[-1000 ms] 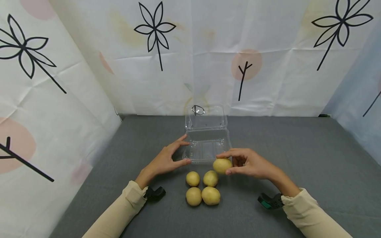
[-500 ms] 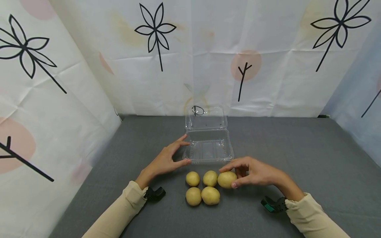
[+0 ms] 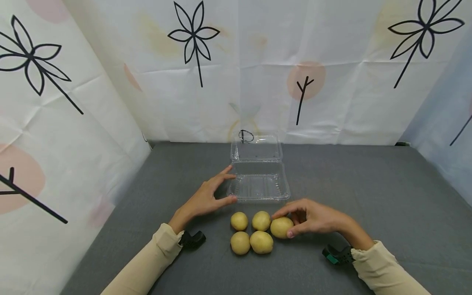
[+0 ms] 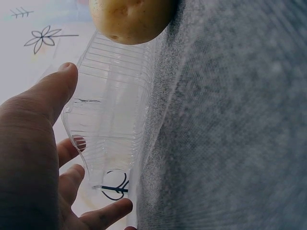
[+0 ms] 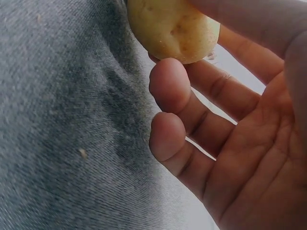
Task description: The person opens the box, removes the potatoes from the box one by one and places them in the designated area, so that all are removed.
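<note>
A clear plastic clamshell container (image 3: pixel 259 186) stands with its lid raised at the back. My left hand (image 3: pixel 206 197) rests along its left side, fingers spread and fairly straight, with the thumb (image 4: pixel 62 84) at the front corner and fingertips around the rim in the left wrist view. With thumb and fingers, my right hand (image 3: pixel 317 217) holds a yellow potato (image 3: pixel 282 228) at the right end of the row. Just left of it, several other potatoes (image 3: pixel 261 242) lie in two rows in front of the container. The right wrist view shows the held potato (image 5: pixel 170 31) close to the cloth.
Grey cloth (image 3: pixel 184 168) covers the table. A white patterned curtain (image 3: pixel 258 82) closes off the back and sides, with the raised lid (image 3: pixel 257 148) near it. Each wrist carries a dark band with a camera mount.
My right hand has carried its potato from the container's front right edge back and down, to the right of the other potatoes. My left hand has stayed at the container.
</note>
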Demonstrator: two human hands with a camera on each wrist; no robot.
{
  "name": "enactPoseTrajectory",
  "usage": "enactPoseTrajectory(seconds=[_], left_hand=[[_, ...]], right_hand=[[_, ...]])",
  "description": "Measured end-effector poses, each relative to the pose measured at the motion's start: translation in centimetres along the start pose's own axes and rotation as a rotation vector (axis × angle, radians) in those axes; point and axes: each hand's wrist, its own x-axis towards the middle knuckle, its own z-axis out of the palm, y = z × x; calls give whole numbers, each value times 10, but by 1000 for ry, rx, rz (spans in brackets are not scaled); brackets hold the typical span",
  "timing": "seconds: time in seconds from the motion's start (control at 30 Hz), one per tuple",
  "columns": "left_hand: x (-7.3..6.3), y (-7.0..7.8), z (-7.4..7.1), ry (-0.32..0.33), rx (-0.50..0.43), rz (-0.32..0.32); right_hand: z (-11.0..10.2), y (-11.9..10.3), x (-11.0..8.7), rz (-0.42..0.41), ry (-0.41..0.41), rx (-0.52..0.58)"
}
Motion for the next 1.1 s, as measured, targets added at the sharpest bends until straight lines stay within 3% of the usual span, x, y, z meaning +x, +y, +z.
enactPoseTrajectory(seconds=[0.2,0.73,1.1], left_hand=[[1,0,0,0,9,8],[0,1,0,-1,10,-6],[0,1,0,-1,6,7]], right_hand=[[3,4,1,-12,-2,2],[8,6,2,55,45,1],[6,5,1,80,21,21]])
